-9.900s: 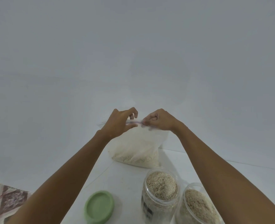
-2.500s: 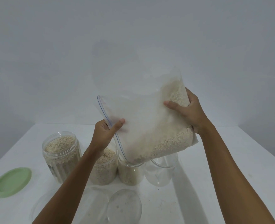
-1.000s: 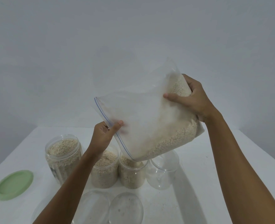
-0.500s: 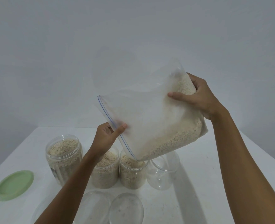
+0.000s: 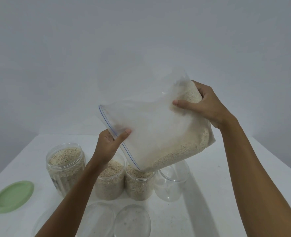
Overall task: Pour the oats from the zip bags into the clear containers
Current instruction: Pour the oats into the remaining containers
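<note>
Now the zip bag hangs tilted above the white table, its open lower corner resting in the mouth of the third container in a row of four. Oats lie along the bag's lower side. The left hand pinches the blue-lined opening edge; the right hand clasps the raised bottom end. The fourth container stands empty, just beside. A green lid lies near the table's left edge.
</note>
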`<state>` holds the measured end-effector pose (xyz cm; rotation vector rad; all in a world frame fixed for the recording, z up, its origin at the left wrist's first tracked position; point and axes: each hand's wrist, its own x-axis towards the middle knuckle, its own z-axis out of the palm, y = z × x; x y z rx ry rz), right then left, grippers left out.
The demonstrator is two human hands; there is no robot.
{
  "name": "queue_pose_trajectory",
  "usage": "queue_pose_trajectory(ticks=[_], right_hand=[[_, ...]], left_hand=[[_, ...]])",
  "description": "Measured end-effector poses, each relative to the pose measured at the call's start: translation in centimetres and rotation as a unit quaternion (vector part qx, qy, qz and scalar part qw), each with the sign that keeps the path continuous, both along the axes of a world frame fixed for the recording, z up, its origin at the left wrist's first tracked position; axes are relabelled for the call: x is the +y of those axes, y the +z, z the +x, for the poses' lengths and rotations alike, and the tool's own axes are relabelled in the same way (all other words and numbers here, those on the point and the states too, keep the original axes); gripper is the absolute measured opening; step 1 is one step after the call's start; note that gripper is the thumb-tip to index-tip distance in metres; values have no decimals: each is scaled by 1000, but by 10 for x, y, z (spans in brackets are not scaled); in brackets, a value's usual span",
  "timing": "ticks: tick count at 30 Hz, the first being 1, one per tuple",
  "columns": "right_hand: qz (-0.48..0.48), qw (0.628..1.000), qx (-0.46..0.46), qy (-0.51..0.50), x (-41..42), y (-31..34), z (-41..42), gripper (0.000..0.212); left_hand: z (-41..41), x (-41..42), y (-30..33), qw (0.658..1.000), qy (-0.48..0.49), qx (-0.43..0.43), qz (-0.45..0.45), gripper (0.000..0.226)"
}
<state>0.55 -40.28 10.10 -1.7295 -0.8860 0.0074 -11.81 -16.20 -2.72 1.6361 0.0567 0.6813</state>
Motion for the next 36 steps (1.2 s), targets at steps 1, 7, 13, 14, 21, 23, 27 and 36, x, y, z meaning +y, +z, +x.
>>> queue_pose_trajectory(ticks=[1,7,13,14,21,23,27,36], right_hand=[[3,1000,2,-2,-1,0,1,41],[16,1000,9,-6,-7,0,2,41],[15,1000,10,-4,-5,-2,2,40],[16,1000,10,-5,-4,-3,2,40],[17,1000,8,-7,-3,-4,2,37],[16,1000,5,-6,-3,-5,1,37],[17,1000,-3,-3,-2,-5,0,39],[23,1000,-16,-8,1,-6,-5,41]], left_hand=[[-2,2,2,1000,-4,-11,-7,6],[0,12,10,996,27,-74,-40,44],[7,6,16,983,134,-124,22,63],[9,4,16,977,163,-132,39,69],[13,-16,25,912,338,-203,113,72],[12,-20,40,890,361,-210,180,57],[11,-37,87,870,304,-133,364,39],[52,-60,137,892,125,5,434,44]])
